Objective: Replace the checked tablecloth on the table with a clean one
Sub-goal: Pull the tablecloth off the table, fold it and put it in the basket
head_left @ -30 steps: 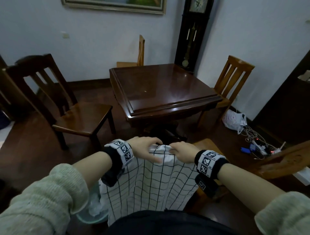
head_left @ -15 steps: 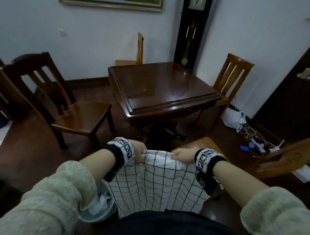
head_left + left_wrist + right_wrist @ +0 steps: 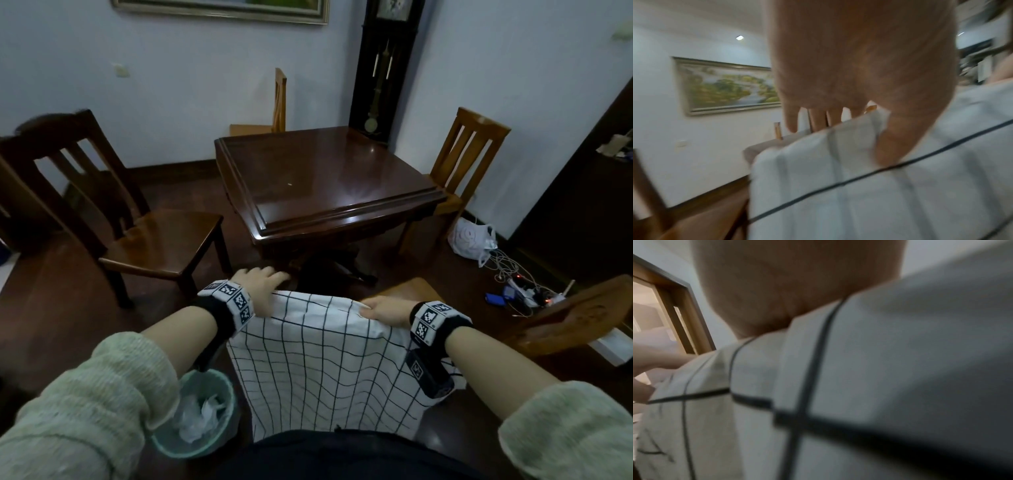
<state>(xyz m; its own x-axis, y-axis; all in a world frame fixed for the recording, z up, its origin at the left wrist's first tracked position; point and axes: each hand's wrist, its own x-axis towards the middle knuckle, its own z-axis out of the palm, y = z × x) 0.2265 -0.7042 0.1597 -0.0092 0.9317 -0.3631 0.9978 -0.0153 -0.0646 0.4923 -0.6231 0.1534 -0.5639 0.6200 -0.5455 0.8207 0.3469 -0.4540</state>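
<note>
A white tablecloth with thin dark checks (image 3: pixel 325 359) hangs in front of my body, stretched between both hands. My left hand (image 3: pixel 260 286) holds its top left corner; in the left wrist view the thumb (image 3: pixel 892 146) presses the cloth (image 3: pixel 879 194) against the fingers behind it. My right hand (image 3: pixel 383 308) grips the top edge on the right, where the cloth (image 3: pixel 859 386) fills the blurred right wrist view. The dark wooden table (image 3: pixel 325 178) stands bare ahead of the hands.
A dark chair (image 3: pixel 154 240) stands left of the table, light wooden chairs at the right (image 3: pixel 469 150) and behind (image 3: pixel 279 99). Another wooden chair (image 3: pixel 582 315) is near my right arm. A waste bin (image 3: pixel 202 414) sits by my left leg. A plastic bag (image 3: pixel 474 240) and cables (image 3: pixel 524 294) lie on the floor.
My hands have slid apart along the cloth's top edge, from nearly touching to well separated. The cloth now hangs spread wide and flatter.
</note>
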